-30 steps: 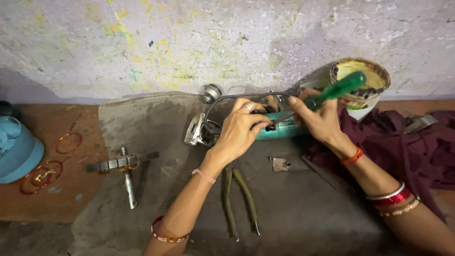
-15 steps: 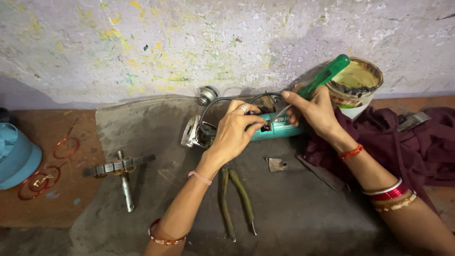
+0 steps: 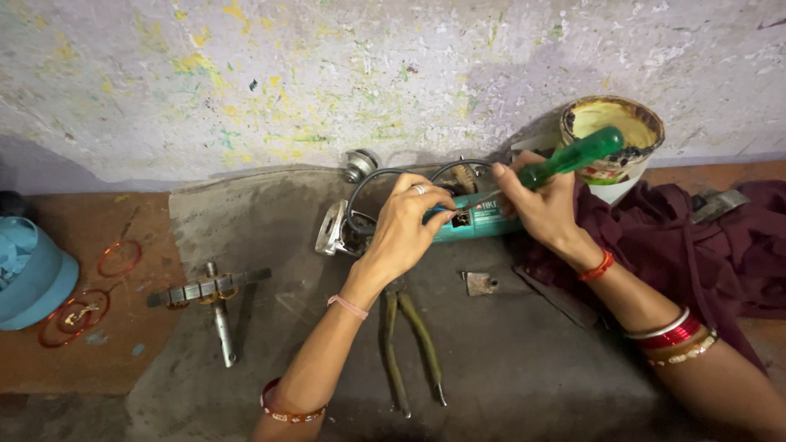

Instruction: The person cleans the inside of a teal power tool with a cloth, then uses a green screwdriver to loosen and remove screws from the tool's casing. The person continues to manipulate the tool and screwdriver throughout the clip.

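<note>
A teal angle grinder (image 3: 479,219) lies on a grey mat (image 3: 508,360) against the wall, its metal head (image 3: 334,231) pointing left and a black cord looping above it. My left hand (image 3: 405,229) grips the grinder's body from above. My right hand (image 3: 544,205) holds a green-handled screwdriver (image 3: 573,157), its tip set into an opening in the grinder's side next to my left fingers.
Pliers (image 3: 409,344) lie on the mat near my left forearm, beside a small metal plate (image 3: 479,283). A motor armature (image 3: 214,295) lies at left, with copper wire coils (image 3: 119,258) and a blue container (image 3: 33,274). A yellow-stained tin (image 3: 614,139) and maroon cloth (image 3: 696,245) are at right.
The screwdriver handle has shifted slightly as my right hand works it at the grinder. My left hand keeps its grip. The view has drifted a little.
</note>
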